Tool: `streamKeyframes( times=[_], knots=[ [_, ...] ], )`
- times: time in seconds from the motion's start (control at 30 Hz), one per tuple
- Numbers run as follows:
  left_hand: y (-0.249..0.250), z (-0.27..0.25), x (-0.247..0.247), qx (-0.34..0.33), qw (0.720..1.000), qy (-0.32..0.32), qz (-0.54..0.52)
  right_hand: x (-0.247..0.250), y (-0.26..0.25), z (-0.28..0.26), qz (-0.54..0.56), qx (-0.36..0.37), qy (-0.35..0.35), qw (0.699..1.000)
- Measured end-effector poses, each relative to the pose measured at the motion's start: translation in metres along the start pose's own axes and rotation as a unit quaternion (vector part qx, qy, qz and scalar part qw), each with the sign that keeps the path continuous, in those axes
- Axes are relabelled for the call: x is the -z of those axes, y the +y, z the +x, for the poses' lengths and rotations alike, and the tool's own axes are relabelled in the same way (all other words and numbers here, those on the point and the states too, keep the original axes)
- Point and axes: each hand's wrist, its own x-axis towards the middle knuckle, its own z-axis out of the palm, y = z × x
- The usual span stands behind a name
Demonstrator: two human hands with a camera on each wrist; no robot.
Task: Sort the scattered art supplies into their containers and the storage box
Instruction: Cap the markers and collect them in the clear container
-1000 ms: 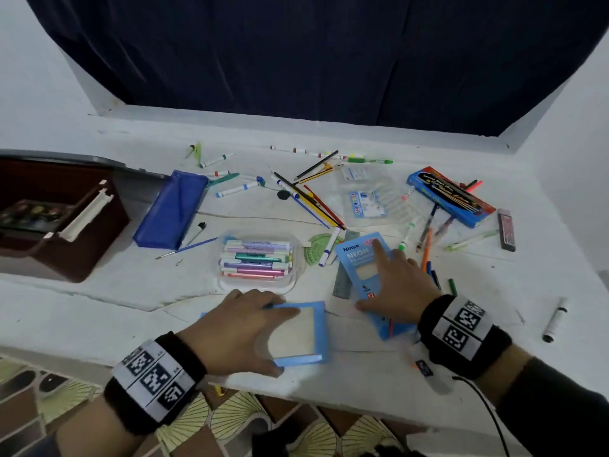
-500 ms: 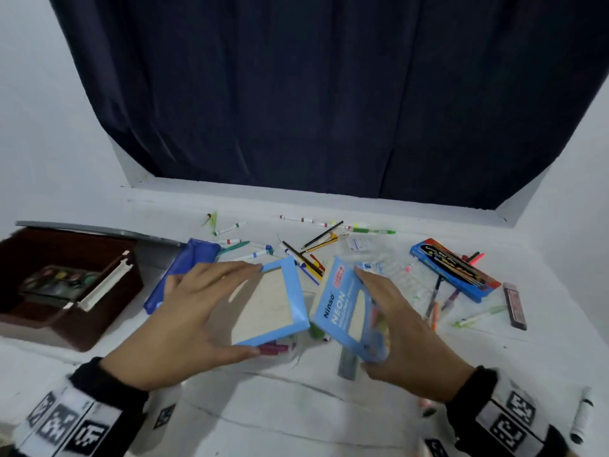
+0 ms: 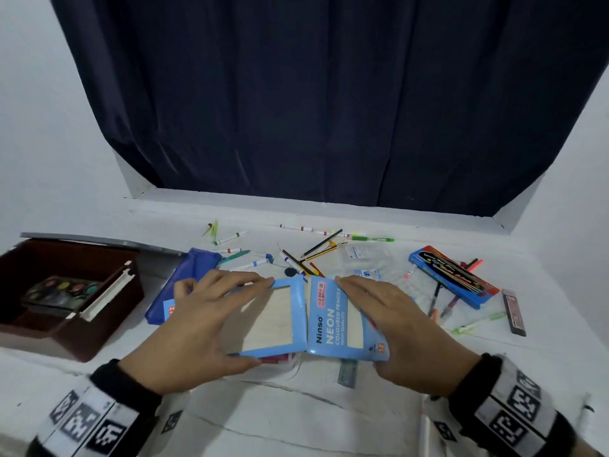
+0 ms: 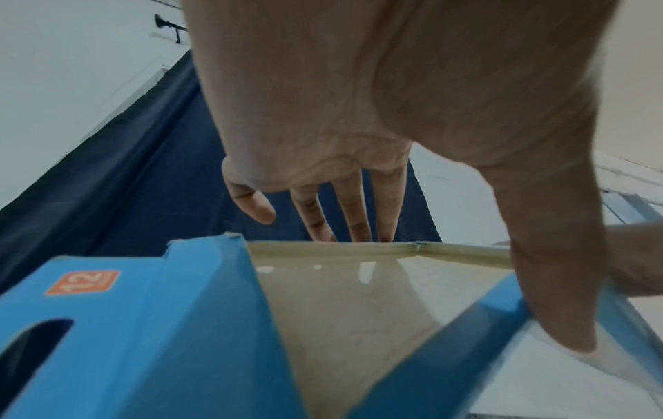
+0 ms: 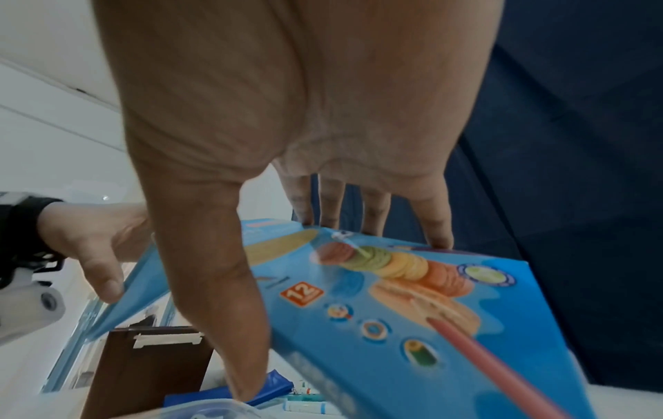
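My left hand grips a flat blue pencil box with a clear window, fingers over its far edge and thumb under the near edge. My right hand holds a blue Ninso Neon pencil box the same way. Both boxes hang above the table side by side, their inner edges touching. The left wrist view shows the windowed box with my thumb on its rim. The right wrist view shows the Neon box's printed back. An open brown storage box stands at the left.
A paint palette lies in the storage box. A blue pouch, loose markers and pencils, clear sleeves, a dark blue pencil box and a black lead case lie behind. A clear marker tub and ruler sit below the hands.
Both hands lifted their boxes off the table and brought them together until the edges meet. The head camera tilted upward.
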Motion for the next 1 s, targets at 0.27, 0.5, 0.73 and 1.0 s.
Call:
streamKeyframes(
  times=[0.27,0.5,0.73,1.0],
  knots=[
    [-0.001,0.002,-0.006,-0.005,1.000,-0.009,0.029,0.010,-0.008,-0.004,-0.074,-0.014,-0.069,0.995],
    [-0.004,0.003,-0.013,-0.012,0.999,-0.031,0.040,0.006,-0.012,-0.001,-0.107,-0.050,-0.104,0.988],
    [-0.003,0.007,-0.017,-0.031,0.998,-0.023,0.041,0.006,-0.017,0.008,-0.081,-0.015,-0.094,0.992],
    [0.012,0.023,-0.039,-0.066,0.998,-0.020,-0.013,-0.015,-0.016,0.011,-0.044,-0.015,-0.084,0.995]
  ],
)
